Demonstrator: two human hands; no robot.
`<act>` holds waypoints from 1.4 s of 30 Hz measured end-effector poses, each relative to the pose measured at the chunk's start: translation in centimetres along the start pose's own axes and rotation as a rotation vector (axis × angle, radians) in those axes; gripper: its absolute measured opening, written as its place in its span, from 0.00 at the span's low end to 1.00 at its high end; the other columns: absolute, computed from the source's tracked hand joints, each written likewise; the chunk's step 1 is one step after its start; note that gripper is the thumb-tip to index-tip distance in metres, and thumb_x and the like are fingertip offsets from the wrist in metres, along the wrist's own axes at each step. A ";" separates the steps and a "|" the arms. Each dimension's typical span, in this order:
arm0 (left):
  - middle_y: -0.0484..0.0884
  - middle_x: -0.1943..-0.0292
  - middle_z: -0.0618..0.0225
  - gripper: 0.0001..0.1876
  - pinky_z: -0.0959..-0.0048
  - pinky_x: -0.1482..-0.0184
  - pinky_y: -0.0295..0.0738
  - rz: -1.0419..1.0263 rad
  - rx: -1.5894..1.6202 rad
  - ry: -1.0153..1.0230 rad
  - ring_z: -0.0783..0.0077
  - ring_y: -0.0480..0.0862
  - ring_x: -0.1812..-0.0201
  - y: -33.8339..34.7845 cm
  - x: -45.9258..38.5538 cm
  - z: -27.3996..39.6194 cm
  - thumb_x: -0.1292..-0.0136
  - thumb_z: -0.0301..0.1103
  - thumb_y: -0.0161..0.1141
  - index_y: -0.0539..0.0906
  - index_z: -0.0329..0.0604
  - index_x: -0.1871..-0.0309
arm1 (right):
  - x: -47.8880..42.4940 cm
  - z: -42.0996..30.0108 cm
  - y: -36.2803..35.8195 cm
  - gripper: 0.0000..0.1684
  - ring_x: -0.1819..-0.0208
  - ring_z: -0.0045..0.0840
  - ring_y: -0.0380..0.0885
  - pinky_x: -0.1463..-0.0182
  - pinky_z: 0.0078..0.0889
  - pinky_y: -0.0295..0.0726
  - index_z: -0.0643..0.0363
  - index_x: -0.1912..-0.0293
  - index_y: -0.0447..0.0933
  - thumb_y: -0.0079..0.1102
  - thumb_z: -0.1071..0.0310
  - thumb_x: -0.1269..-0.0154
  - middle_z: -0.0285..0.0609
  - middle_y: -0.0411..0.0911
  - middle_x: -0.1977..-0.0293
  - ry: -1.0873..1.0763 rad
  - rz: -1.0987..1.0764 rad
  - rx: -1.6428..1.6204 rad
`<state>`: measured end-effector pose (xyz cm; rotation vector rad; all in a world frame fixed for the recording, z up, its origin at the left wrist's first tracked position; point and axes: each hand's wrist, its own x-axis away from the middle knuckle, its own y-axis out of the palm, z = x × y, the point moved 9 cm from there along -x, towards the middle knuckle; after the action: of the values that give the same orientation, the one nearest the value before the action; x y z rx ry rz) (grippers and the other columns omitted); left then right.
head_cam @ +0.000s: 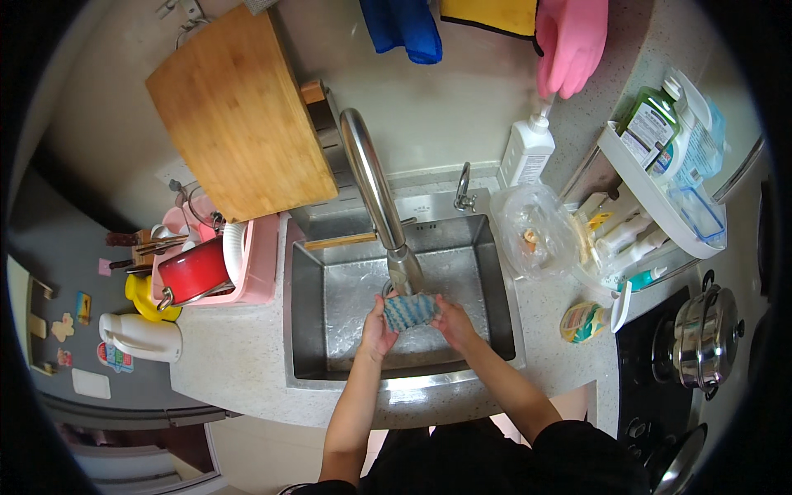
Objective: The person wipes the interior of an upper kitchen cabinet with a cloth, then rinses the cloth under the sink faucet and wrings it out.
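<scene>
A blue and grey striped sponge or folded cloth [409,311] is held between my two hands over the stainless steel sink [346,352]. My left hand [377,328] grips its left end, and my right hand [455,322] grips its right end. Just beyond it is the head of the tall metal faucet [374,179], pointing down into the basin. The basin floor looks wet. Whether water is running from the faucet I cannot tell.
Left of the sink stand a pink dish rack [263,260] with a red pot [195,269] and a white jug [142,337]. A wooden cutting board [241,117] hangs behind. To the right are a plastic bag [535,232], a spray bottle [581,322] and a steel pot [705,337] on the black stove.
</scene>
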<state>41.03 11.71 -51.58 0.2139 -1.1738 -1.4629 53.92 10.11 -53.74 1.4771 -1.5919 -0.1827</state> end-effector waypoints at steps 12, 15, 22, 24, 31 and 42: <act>0.58 0.36 0.59 0.33 0.69 0.36 0.48 -0.117 -0.457 0.192 0.63 0.59 0.36 4.4 1.1 -0.8 0.34 0.55 0.33 0.58 0.36 0.36 | 2.8 0.1 5.1 0.20 0.52 0.22 0.70 0.50 0.32 0.68 0.58 0.49 0.69 0.54 0.61 0.39 0.36 0.73 0.55 -0.058 -0.009 -0.076; 0.61 0.38 0.60 0.33 0.71 0.36 0.47 -0.085 -0.685 0.273 0.65 0.60 0.37 5.1 1.4 -1.5 0.33 0.55 0.32 0.57 0.35 0.36 | 0.4 1.5 2.9 0.16 0.61 0.20 0.71 0.60 0.29 0.67 0.54 0.56 0.73 0.56 0.56 0.40 0.31 0.74 0.62 -0.051 0.016 -0.137; 0.77 0.56 0.64 0.19 0.78 0.53 0.68 0.172 -0.798 0.319 0.74 0.75 0.57 -0.9 0.1 0.1 0.40 0.35 0.56 0.71 0.34 0.48 | -1.3 2.0 0.2 0.17 0.63 0.17 0.70 0.57 0.31 0.64 0.54 0.57 0.75 0.56 0.53 0.41 0.32 0.75 0.62 0.036 -0.008 0.068; 0.78 0.61 0.68 0.16 0.79 0.56 0.68 0.137 -0.705 0.208 0.78 0.75 0.61 -1.0 -0.2 -1.1 0.41 0.35 0.57 0.73 0.38 0.51 | -0.7 1.3 0.3 0.16 0.65 0.15 0.68 0.59 0.28 0.63 0.55 0.60 0.76 0.56 0.53 0.41 0.31 0.75 0.65 0.073 0.000 0.205; 0.76 0.67 0.78 0.07 0.77 0.63 0.69 0.092 -0.273 0.093 0.82 0.74 0.67 -1.6 -1.0 -2.2 0.40 0.36 0.56 0.75 0.48 0.60 | -2.5 -3.0 1.0 0.18 0.77 0.12 0.64 0.76 0.22 0.61 0.62 0.74 0.76 0.56 0.55 0.41 0.28 0.70 0.80 -0.287 -0.075 0.804; 0.69 0.87 0.72 0.14 0.75 0.81 0.61 0.391 -0.961 0.755 0.76 0.68 0.85 1.1 1.1 3.0 0.42 0.39 0.58 0.74 0.41 0.79 | -4.5 0.3 0.4 0.13 0.72 0.20 0.72 0.73 0.25 0.71 0.62 0.67 0.74 0.55 0.61 0.41 0.37 0.74 0.73 0.010 0.172 0.217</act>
<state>39.32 12.63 -48.82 -0.1291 0.1454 -1.2620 52.75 13.94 -55.89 1.4902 -1.7650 0.0981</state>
